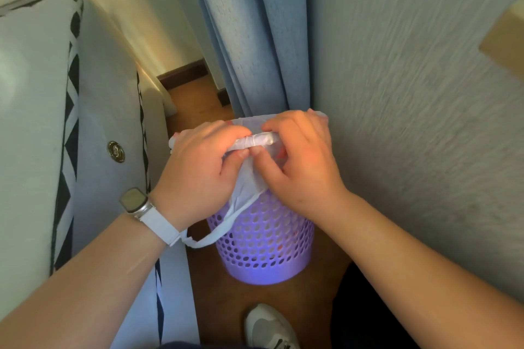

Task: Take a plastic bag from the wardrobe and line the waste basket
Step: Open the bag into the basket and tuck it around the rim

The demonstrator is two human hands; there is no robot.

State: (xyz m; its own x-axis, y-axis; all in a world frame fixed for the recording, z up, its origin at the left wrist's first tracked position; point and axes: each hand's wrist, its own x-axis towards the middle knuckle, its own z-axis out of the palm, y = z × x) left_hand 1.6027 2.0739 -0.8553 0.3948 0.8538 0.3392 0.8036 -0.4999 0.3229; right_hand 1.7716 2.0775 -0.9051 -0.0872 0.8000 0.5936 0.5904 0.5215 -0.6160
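A purple waste basket (261, 249) with a perforated wall stands on the wooden floor between the bed and the wall. A thin white plastic bag (249, 181) hangs over its top, with a handle loop trailing down the basket's left side. My left hand (198, 170) and my right hand (300, 164) are side by side directly above the basket. Both pinch a rolled or twisted strip of the bag between thumbs and fingers. The basket's rim is hidden under my hands and the bag.
A white mattress (37, 122) with black-and-white trim fills the left side. Blue curtains (249, 37) hang behind the basket and a textured wall (425, 93) closes the right. A grey shoe (269, 326) stands on the wooden floor (209, 278) in front of the basket.
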